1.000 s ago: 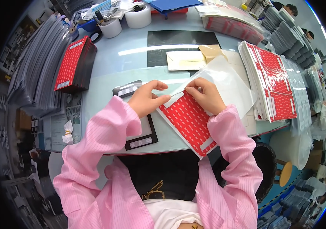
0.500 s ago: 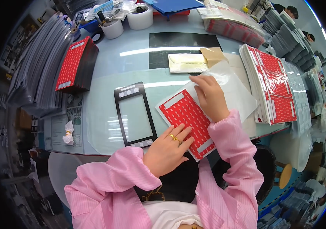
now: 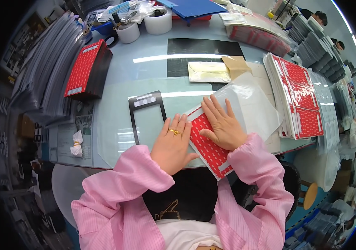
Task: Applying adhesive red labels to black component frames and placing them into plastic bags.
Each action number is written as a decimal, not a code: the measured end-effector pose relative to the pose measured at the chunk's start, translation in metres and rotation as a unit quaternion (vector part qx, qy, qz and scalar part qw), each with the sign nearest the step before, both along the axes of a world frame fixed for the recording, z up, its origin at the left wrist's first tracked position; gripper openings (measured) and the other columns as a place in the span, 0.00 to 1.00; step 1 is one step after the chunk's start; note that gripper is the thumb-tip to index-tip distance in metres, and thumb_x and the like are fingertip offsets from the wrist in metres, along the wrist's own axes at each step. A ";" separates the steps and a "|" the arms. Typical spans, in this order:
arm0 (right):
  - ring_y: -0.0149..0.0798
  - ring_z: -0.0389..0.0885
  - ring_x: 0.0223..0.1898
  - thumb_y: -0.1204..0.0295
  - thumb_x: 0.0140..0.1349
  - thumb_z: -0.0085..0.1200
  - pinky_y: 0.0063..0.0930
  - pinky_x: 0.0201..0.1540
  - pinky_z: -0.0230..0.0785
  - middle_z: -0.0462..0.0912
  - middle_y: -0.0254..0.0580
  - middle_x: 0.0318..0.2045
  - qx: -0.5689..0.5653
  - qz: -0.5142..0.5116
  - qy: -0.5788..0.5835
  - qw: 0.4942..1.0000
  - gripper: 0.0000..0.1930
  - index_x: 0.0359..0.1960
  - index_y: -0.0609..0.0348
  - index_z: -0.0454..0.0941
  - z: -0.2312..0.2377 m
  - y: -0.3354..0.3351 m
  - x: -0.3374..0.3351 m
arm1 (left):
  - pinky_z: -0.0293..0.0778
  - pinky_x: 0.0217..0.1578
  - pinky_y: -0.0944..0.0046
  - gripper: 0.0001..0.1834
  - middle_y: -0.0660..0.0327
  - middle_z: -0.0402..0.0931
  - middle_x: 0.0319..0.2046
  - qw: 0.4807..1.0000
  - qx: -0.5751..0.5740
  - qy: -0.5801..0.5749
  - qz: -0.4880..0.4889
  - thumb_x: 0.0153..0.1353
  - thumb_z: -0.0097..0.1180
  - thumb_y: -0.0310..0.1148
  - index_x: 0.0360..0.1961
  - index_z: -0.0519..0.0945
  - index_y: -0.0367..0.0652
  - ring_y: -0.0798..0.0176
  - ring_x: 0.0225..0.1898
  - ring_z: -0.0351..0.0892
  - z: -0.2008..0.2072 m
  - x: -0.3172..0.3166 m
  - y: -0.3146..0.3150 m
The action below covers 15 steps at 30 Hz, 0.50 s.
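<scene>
A red-patterned sheet with a white border (image 3: 211, 153) lies tilted at the table's front edge, its lower corner sticking out past the edge. My right hand (image 3: 224, 127) rests flat on its upper right part, fingers spread. My left hand (image 3: 172, 146), with a gold ring on one finger, lies stretched out along the sheet's left edge. It also covers the lower right of a thin black rectangular frame (image 3: 134, 121), which has pale label patches across its top. Under the sheet's upper right side, a translucent white sheet (image 3: 258, 109) extends to the right.
Stacked red-patterned sheets (image 3: 299, 93) stand at the right. At the left are a red-topped black stack (image 3: 85, 68) and tall clear plastic sheets (image 3: 40, 79). Farther back lie a cream packet (image 3: 209, 72), a black sheet (image 3: 198, 48) and a tape roll (image 3: 158, 23).
My right hand has come down flat onto the red sheet from above its right edge. My left hand has slid up and left, off the sheet's lower middle to its left edge.
</scene>
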State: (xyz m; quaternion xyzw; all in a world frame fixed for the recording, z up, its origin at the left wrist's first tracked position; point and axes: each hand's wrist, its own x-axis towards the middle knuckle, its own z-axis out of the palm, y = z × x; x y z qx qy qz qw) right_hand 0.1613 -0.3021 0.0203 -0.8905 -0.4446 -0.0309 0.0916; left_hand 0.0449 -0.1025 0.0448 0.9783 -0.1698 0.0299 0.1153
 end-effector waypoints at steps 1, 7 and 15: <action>0.46 0.39 0.79 0.38 0.68 0.39 0.53 0.77 0.24 0.48 0.48 0.76 -0.014 -0.012 0.009 1.000 0.45 0.75 0.60 0.50 -0.008 -0.003 0.001 | 0.49 0.72 0.46 0.49 0.39 0.59 0.69 1.000 0.023 0.012 -0.002 0.56 0.64 0.56 0.66 0.63 0.27 0.42 0.73 0.55 -0.003 0.002 0.002; 0.48 0.37 0.79 0.37 0.66 0.40 0.55 0.76 0.22 0.47 0.50 0.77 0.030 -0.066 0.023 0.997 0.48 0.76 0.61 0.47 0.010 -0.028 0.011 | 0.42 0.74 0.44 0.50 0.39 0.57 0.70 0.998 0.061 0.031 0.005 0.59 0.58 0.61 0.68 0.61 0.28 0.42 0.74 0.52 -0.003 0.001 0.000; 0.50 0.38 0.78 0.38 0.66 0.41 0.58 0.75 0.24 0.48 0.52 0.76 -0.060 -0.014 0.046 0.997 0.48 0.75 0.63 0.47 0.003 -0.028 -0.024 | 0.41 0.74 0.43 0.50 0.39 0.58 0.70 0.998 -0.009 0.046 -0.049 0.57 0.59 0.62 0.67 0.64 0.29 0.42 0.74 0.51 -0.005 -0.018 -0.022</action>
